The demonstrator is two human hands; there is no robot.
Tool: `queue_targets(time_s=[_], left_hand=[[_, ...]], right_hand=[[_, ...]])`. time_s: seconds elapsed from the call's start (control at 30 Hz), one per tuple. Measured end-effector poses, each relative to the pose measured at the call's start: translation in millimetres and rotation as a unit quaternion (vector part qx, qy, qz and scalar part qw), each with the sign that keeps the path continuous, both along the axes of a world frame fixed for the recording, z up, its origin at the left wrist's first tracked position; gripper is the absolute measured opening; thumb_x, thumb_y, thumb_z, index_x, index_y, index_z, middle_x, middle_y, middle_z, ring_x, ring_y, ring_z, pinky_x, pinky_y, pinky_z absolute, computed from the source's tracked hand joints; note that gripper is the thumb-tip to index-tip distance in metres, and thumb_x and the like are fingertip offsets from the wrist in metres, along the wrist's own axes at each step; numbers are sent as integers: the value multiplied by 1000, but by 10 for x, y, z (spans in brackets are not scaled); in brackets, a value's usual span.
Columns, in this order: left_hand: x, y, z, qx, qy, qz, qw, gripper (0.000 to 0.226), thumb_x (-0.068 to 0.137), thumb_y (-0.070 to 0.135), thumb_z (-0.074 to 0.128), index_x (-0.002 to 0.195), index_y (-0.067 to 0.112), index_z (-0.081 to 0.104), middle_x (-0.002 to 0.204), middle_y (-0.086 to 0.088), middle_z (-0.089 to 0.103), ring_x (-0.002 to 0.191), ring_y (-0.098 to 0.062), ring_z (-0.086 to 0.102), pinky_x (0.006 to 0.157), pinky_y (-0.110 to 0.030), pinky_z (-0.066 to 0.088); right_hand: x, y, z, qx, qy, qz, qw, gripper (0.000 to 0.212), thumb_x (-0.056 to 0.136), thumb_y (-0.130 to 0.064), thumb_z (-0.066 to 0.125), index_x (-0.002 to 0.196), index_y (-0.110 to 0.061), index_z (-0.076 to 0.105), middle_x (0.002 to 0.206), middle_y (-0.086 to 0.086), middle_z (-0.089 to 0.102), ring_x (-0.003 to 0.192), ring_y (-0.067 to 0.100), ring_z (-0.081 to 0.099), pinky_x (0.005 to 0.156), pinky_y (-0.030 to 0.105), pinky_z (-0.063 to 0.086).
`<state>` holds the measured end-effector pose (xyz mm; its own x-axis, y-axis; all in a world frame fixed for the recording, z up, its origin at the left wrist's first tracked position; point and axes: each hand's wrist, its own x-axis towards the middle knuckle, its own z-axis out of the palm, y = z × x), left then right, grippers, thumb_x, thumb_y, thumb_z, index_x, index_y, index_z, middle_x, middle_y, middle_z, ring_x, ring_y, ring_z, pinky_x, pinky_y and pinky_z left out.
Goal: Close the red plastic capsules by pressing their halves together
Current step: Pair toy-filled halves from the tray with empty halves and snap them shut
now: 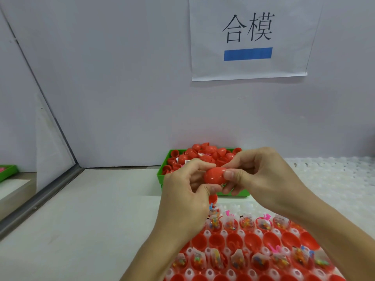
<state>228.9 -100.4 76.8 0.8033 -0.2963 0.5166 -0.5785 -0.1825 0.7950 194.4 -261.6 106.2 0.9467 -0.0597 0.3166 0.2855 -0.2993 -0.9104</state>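
While held above the worktop [91, 209], just in front of the green bin, red capsule [215, 175] gripped from both sides. Left hand [186, 191] curled round its left end, thumb underneath, fingers over the top. Right hand [257, 175] pinching the right end, thumb on the near face, fingertips behind. Halves appear joined (seam faintly visible round the middle; whether fully snapped cannot be told).

Green bin [162, 175] against the back wall, heaped with red capsule pieces [205, 153], some of them open halves lying mouth-out at the left side. White holder tray [223, 233] at the near right of the worktop, set with rows of open red halves [233, 242]; many loaded with small clear packets of coloured bits [246, 222], a few with pink toy parts. More white trays [334, 175] stacked at the far right edge. Paper sign [249, 37] on the wall, printed with two characters and a blue bar.
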Motion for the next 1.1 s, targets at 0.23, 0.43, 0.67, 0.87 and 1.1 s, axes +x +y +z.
queue_targets(time_s=[0.23,0.43,0.67,0.87,1.1], left_hand=[[-32,0,57,-18,60,-73,995,9,98,15,58,103,21,62,82,0,77,74,-17,75,68,-30,62],[-10,13,163,-280,391,-187,857,47,105,31,33,103,-8,60,94,-32,72,87,-38,74,64,-34,61],[35,-1,98,-303,430,-207,825,41,100,31,46,111,-6,61,103,-30,71,95,-38,73,64,-31,61],[25,-44,9,-170,153,-15,973,32,74,11,82,96,19,60,80,-6,76,70,-24,75,57,-26,58],[7,-47,-15,-7,-25,19,999,38,75,31,84,101,38,57,90,13,68,83,-10,70,69,-32,60]], right_hand=[[-11,35,25,51,16,-6,999,31,91,-25,61,74,-2,74,63,13,72,54,20,70,52,18,53],[30,1,-11,109,-23,-56,992,35,99,-23,51,80,-2,72,63,10,67,50,18,63,49,20,50],[31,-24,-25,79,-21,-55,995,23,98,-14,55,85,-5,71,64,6,68,53,14,63,51,19,50],[-6,75,-29,4,28,-6,1000,13,93,-26,63,95,-14,68,75,5,75,68,17,74,61,25,60],[5,54,-37,46,41,-15,998,6,90,-13,68,94,-14,72,79,3,77,69,14,74,61,19,57]])
